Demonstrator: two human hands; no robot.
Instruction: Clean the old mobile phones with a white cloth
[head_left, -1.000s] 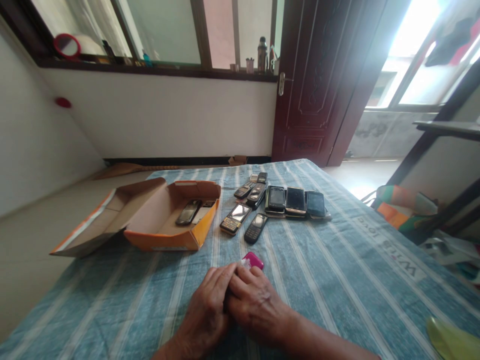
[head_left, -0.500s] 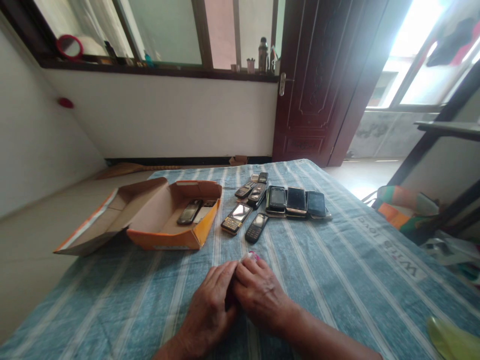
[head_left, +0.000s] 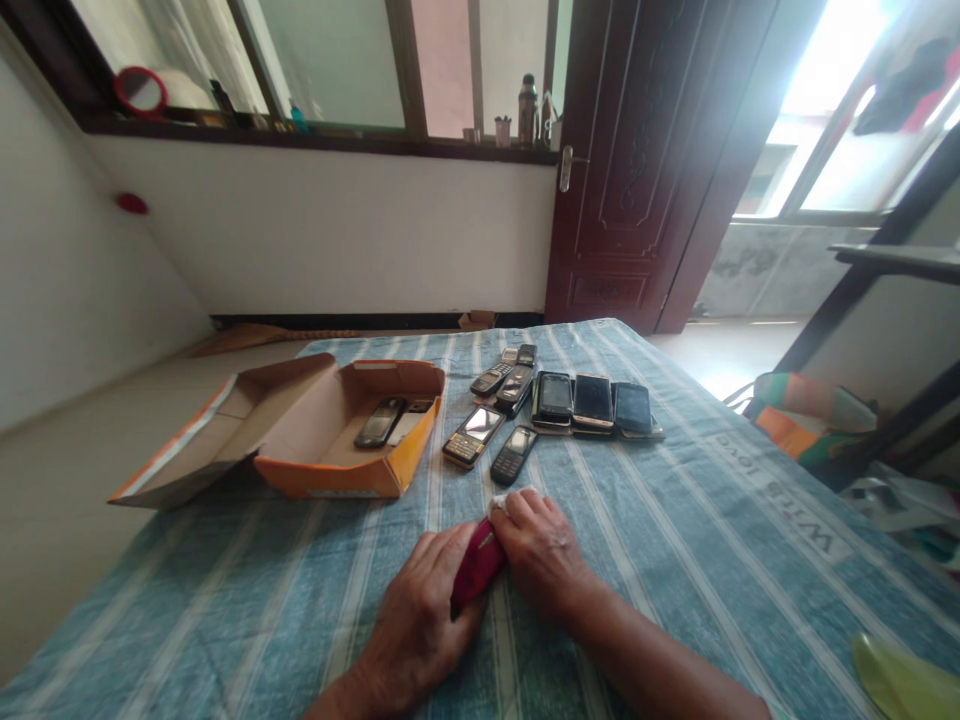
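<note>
My left hand (head_left: 427,610) is closed around a dark red mobile phone (head_left: 478,565), tilted with its far end pointing up and right. Pressed against that far end, my right hand (head_left: 541,545) has its fingers bent over a small white wipe (head_left: 495,503), mostly hidden beneath them. Just beyond my hands lie a black keypad phone (head_left: 513,456) and a black-and-gold phone (head_left: 474,437). Behind these is a loose group of keypad phones (head_left: 514,387). To their right, touchscreen phones (head_left: 592,402) sit in stacks side by side.
An orange cardboard box (head_left: 330,482) stands open at the left, its lid flap (head_left: 217,435) folded out, with a dark phone (head_left: 380,422) inside. A blue striped cloth (head_left: 660,560) covers the surface. Something yellow-green (head_left: 904,680) lies at the lower right edge.
My right hand has slid slightly up and to the right along the phone with the wipe, uncovering the phone's dark red face. My left hand has stayed nearly still.
</note>
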